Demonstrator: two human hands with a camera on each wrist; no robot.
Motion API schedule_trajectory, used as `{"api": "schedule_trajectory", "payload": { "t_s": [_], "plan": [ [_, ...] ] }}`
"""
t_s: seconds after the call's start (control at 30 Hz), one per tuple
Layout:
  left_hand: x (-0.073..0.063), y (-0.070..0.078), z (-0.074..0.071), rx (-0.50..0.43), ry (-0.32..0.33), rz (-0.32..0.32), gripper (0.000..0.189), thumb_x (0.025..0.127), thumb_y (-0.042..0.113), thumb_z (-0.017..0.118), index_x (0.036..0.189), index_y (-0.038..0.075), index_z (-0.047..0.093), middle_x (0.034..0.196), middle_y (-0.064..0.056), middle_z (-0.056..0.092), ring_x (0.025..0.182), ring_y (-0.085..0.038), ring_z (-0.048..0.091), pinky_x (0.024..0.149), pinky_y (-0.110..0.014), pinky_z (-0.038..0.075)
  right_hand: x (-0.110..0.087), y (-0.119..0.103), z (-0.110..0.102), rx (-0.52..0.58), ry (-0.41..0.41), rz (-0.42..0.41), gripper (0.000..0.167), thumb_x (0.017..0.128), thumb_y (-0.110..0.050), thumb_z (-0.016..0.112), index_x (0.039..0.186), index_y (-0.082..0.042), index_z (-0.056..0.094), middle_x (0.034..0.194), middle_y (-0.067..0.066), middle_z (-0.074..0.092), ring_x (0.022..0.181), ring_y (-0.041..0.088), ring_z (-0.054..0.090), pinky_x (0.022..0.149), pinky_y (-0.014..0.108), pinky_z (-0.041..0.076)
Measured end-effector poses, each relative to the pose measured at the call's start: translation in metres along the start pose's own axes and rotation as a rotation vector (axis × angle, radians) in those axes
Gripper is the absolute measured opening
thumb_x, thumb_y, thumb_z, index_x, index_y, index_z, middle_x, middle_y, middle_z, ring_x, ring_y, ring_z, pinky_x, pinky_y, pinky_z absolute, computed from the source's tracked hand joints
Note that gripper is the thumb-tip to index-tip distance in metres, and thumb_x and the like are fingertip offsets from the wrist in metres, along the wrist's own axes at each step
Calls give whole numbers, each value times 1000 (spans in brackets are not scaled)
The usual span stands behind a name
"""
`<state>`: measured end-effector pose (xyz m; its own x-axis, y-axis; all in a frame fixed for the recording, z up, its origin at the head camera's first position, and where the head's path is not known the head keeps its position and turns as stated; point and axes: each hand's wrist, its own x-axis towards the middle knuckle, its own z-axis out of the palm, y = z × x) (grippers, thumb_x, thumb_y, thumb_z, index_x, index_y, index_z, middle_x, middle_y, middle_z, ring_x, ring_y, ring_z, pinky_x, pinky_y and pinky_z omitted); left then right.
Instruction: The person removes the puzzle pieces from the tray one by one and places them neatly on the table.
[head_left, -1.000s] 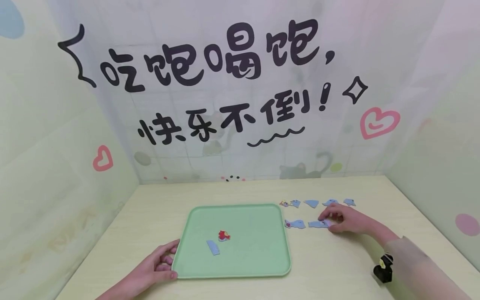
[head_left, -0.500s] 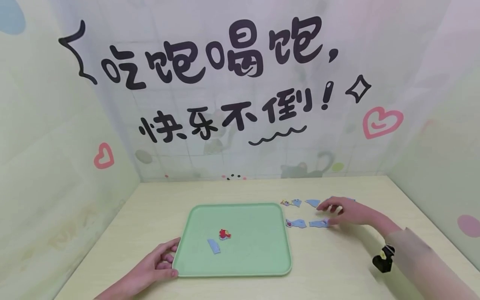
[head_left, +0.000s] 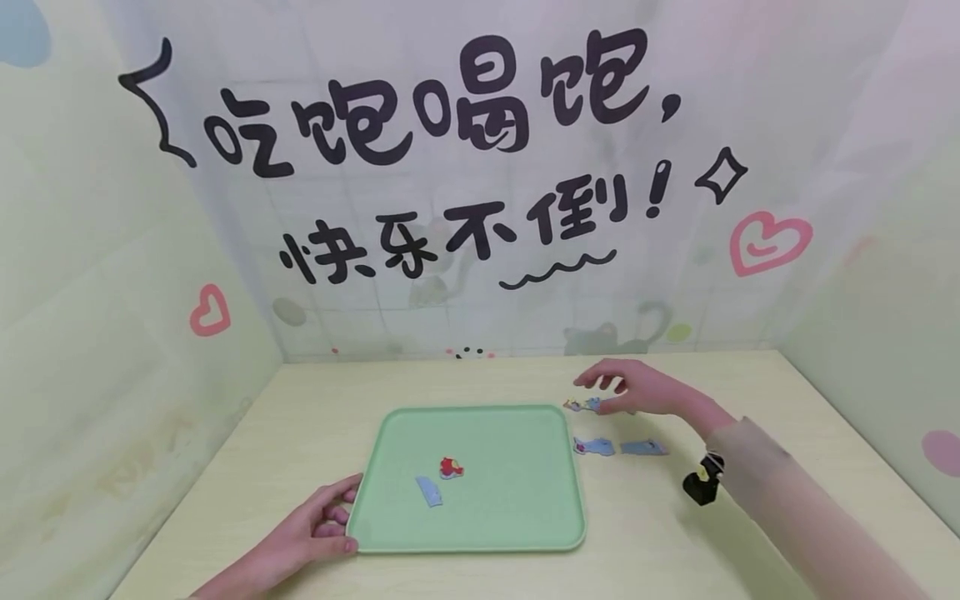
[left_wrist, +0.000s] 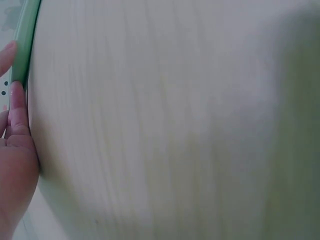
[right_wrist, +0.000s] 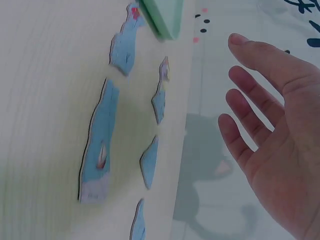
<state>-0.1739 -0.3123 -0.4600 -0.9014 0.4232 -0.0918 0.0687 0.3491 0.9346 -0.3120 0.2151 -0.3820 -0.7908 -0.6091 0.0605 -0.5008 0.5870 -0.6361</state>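
A light green tray [head_left: 517, 475] lies on the table, bearing a red puzzle piece [head_left: 450, 467] and a blue puzzle piece [head_left: 429, 491]. My left hand [head_left: 318, 521] holds its front left corner, thumb at the corner and fingers along the left rim. Over the back row of puzzle pieces hovers my right hand [head_left: 645, 390], palm down, fingers loosely bent and holding nothing. It partly hides that row in the head view. The right wrist view shows this hand apart from the pieces, among them a long blue puzzle piece [right_wrist: 97, 145].
Beside the tray's right edge is a front row of two puzzle pieces, a blue one with a red spot [head_left: 594, 446] and a long one [head_left: 643, 447]. Printed curtain walls [head_left: 420, 333] enclose the wooden table [head_left: 465, 575] at the back and sides.
My right hand has left the long piece in the front row and moved up, back and left over the back row. My left hand stays at the tray. The pieces lie where they were.
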Motion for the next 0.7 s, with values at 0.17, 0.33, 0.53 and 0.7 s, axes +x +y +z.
{"api": "schedule_trajectory", "payload": {
  "t_s": [0.17,0.33,0.53,0.7],
  "plan": [
    [-1,0,0,13,24,-40,92,85,14,76,156,0,20,141,-20,33,100,-1,49,84,-16,50,27,-19,19,56,-29,-58,46,88,-17,74,132,-12,62,132,14,62,114,38,55,96,54,48],
    [1,2,0,19,25,-27,93,84,15,77,156,-1,19,142,-23,32,99,-1,48,83,-16,51,51,-31,40,69,-44,-92,47,87,-19,76,132,-14,62,132,12,62,114,38,56,95,51,49],
    [1,2,0,20,24,-33,94,84,14,78,156,-2,20,140,-24,32,97,0,48,81,-15,50,74,-46,64,95,-40,-120,45,87,-20,76,130,-18,63,131,5,63,116,37,56,97,51,49],
    [0,2,0,7,18,-32,94,84,13,77,156,0,19,141,-23,31,98,-1,48,81,-16,50,89,-55,84,134,-36,-147,45,86,-14,76,129,-15,65,131,4,62,118,38,55,98,54,48]
  ]
}}
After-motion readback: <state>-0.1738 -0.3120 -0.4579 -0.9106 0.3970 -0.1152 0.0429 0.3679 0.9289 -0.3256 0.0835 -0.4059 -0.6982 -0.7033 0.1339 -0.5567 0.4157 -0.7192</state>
